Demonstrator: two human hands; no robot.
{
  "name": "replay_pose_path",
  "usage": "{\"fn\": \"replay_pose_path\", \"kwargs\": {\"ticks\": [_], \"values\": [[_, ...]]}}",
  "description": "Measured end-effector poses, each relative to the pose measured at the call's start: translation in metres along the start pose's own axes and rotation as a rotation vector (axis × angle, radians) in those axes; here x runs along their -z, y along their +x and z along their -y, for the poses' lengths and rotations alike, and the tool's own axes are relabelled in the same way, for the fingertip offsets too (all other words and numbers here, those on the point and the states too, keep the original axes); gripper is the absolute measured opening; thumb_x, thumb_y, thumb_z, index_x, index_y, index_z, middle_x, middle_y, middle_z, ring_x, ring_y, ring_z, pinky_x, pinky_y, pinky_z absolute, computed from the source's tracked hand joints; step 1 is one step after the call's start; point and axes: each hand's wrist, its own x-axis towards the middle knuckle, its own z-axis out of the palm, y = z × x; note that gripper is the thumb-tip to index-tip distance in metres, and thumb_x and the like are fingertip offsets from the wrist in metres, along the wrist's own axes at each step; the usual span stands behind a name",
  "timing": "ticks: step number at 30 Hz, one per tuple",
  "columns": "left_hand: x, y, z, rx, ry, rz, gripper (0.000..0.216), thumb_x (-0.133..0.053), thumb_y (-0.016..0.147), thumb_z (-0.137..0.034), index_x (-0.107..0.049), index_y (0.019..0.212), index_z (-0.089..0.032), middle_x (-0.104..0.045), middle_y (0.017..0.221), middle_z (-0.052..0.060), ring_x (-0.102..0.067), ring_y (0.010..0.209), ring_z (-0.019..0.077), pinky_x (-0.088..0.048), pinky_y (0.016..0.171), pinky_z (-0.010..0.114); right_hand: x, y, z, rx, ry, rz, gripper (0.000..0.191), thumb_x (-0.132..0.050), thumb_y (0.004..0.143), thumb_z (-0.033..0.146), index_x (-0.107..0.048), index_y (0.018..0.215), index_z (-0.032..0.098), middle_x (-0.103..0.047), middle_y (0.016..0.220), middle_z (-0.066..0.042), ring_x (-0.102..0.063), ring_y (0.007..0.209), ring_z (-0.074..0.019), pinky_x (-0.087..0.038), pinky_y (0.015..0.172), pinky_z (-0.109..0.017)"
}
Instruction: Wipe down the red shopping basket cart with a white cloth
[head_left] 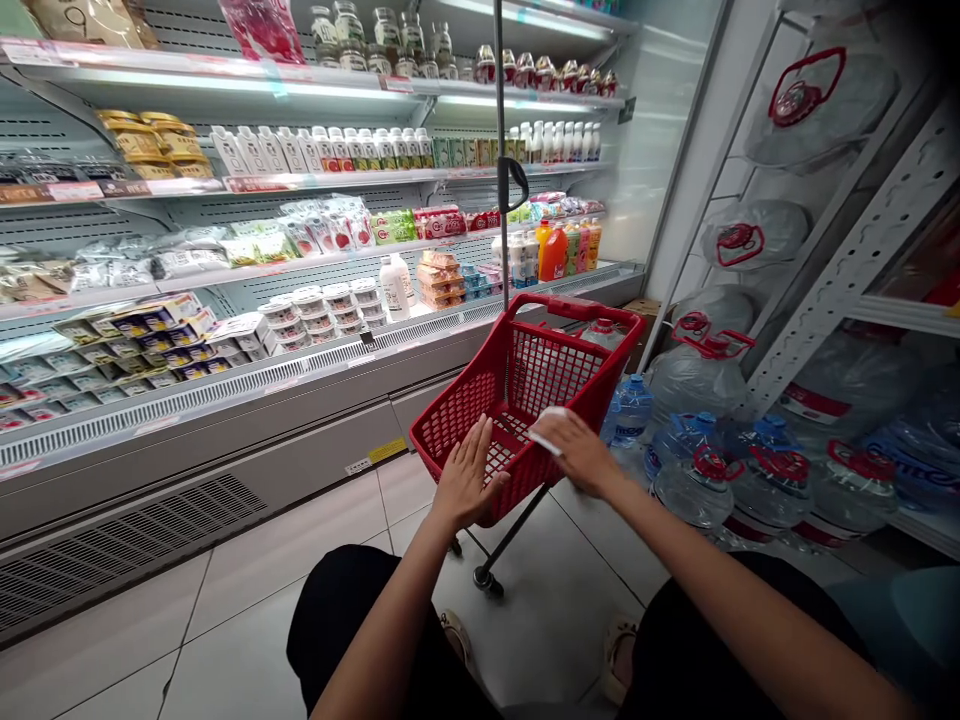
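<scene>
A red plastic shopping cart (540,345) with lattice walls stands in front of me, tilted on its wheeled frame. My left hand (466,480) is at its near rim, fingers stretched out, holding nothing. Over the near right side of the basket is my right hand (581,450), gripping a small white folded tissue (550,426) that looks like paper or thin cloth. I cannot tell whether either hand touches the cart. Part of the basket's near wall is hidden behind my hands.
An open refrigerated case (300,330) with shelved dairy goods and drinks runs along the left and back. Large water bottles (697,485) stand on the right beside a metal rack (847,270). A thin pole with a black handle (513,185) rises behind the cart. The floor (255,600) is tiled.
</scene>
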Motion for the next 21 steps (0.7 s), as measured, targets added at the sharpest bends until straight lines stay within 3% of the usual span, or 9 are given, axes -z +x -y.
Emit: {"fn": "replay_pose_path", "kwargs": {"ticks": [3, 5, 8, 10, 14, 17, 21], "values": [[0.006, 0.002, 0.012, 0.074, 0.035, 0.026, 0.077, -0.027, 0.107, -0.062, 0.005, 0.168, -0.028, -0.013, 0.175, 0.007, -0.017, 0.161, 0.0219, -0.023, 0.129, 0.047, 0.009, -0.003, -0.041, -0.114, -0.075, -0.037, 0.058, -0.04, 0.1, 0.018, -0.046, 0.157, 0.026, -0.052, 0.158, -0.003, -0.039, 0.151, -0.0227, -0.019, 0.131, -0.054], [0.009, 0.002, 0.013, 0.131, 0.073, 0.045, 0.073, -0.028, 0.108, -0.061, -0.001, 0.168, -0.031, -0.014, 0.175, 0.006, -0.02, 0.16, 0.023, -0.023, 0.128, 0.051, 0.011, -0.006, -0.047, -0.164, -0.103, -0.059, 0.059, -0.039, 0.1, 0.019, -0.043, 0.158, 0.023, -0.049, 0.161, -0.004, -0.036, 0.153, -0.0237, -0.018, 0.131, -0.054], [0.007, 0.004, 0.001, 0.171, 0.133, 0.025, 0.073, -0.033, 0.106, -0.064, -0.01, 0.168, -0.032, -0.017, 0.175, 0.006, -0.023, 0.16, 0.0256, -0.019, 0.129, 0.055, 0.006, -0.007, -0.022, -0.174, -0.101, -0.071, 0.061, -0.039, 0.099, 0.018, -0.039, 0.161, 0.02, -0.047, 0.162, -0.007, -0.032, 0.155, -0.0245, -0.023, 0.129, -0.052], [0.001, 0.006, -0.015, 0.133, 0.149, -0.004, 0.076, -0.035, 0.105, -0.064, -0.015, 0.168, -0.027, -0.02, 0.174, 0.008, -0.025, 0.159, 0.026, -0.019, 0.13, 0.052, 0.001, -0.007, 0.005, -0.104, -0.073, -0.048, 0.063, -0.039, 0.099, 0.018, -0.036, 0.162, 0.02, -0.046, 0.163, -0.006, -0.031, 0.156, -0.0239, -0.024, 0.129, -0.051], [-0.011, 0.008, -0.037, 0.092, 0.133, -0.016, 0.074, -0.034, 0.106, -0.061, -0.022, 0.167, -0.021, -0.033, 0.17, 0.011, -0.04, 0.153, 0.0266, -0.032, 0.126, 0.044, 0.001, -0.006, 0.034, 0.064, -0.025, 0.028, 0.067, -0.038, 0.099, 0.018, -0.029, 0.165, 0.021, -0.041, 0.166, -0.003, -0.029, 0.156, -0.0212, -0.019, 0.131, -0.048], [-0.011, 0.005, -0.033, 0.084, 0.135, -0.038, 0.072, -0.034, 0.107, -0.059, -0.022, 0.167, -0.021, -0.04, 0.166, 0.011, -0.046, 0.148, 0.0262, -0.037, 0.123, 0.041, 0.015, -0.01, 0.007, 0.041, -0.061, 0.04, 0.068, -0.038, 0.097, 0.015, -0.031, 0.165, 0.024, -0.043, 0.165, -0.002, -0.032, 0.155, -0.0212, -0.018, 0.13, -0.048], [-0.003, -0.001, -0.014, 0.066, 0.144, -0.037, 0.069, -0.03, 0.108, -0.058, -0.024, 0.166, -0.022, -0.043, 0.165, 0.009, -0.048, 0.147, 0.0254, -0.041, 0.12, 0.041, 0.044, -0.022, -0.066, -0.167, -0.194, -0.074, 0.065, -0.038, 0.099, 0.018, -0.033, 0.164, 0.024, -0.045, 0.164, -0.005, -0.034, 0.154, -0.025, -0.017, 0.13, -0.052]]}}
